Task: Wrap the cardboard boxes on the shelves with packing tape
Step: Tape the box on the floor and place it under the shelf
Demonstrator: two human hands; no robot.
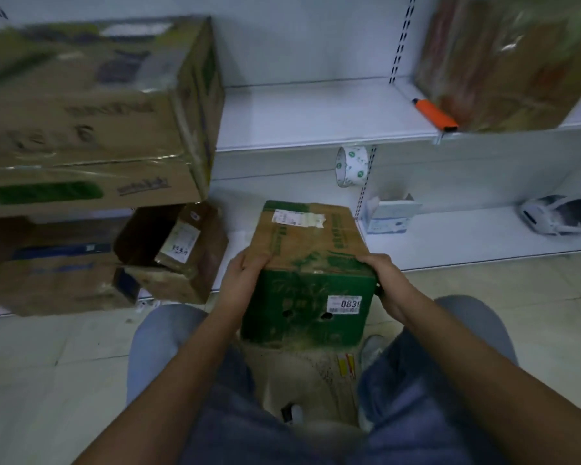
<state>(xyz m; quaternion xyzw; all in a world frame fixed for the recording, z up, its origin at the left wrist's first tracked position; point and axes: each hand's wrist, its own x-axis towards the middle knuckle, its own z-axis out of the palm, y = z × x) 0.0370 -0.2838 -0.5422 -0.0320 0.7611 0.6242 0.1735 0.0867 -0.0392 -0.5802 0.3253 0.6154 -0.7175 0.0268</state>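
A small cardboard box (307,260) with a green front face and white labels sits between my knees, on top of another brown box (302,380). My left hand (245,273) grips its near left top corner. Over the near right top corner curls my right hand (384,280). A roll of packing tape (351,166) with green print hangs below the upper shelf's edge, behind the box. An orange box cutter (435,114) lies on the upper shelf (316,109).
A large cardboard box (91,112) fills the upper shelf at left, with smaller boxes (171,250) under it. Another wrapped box (503,62) stands at upper right. A small white carton (389,214) and a plastic-bagged item (560,214) lie on the lower shelf (467,239). Tiled floor lies around my legs.
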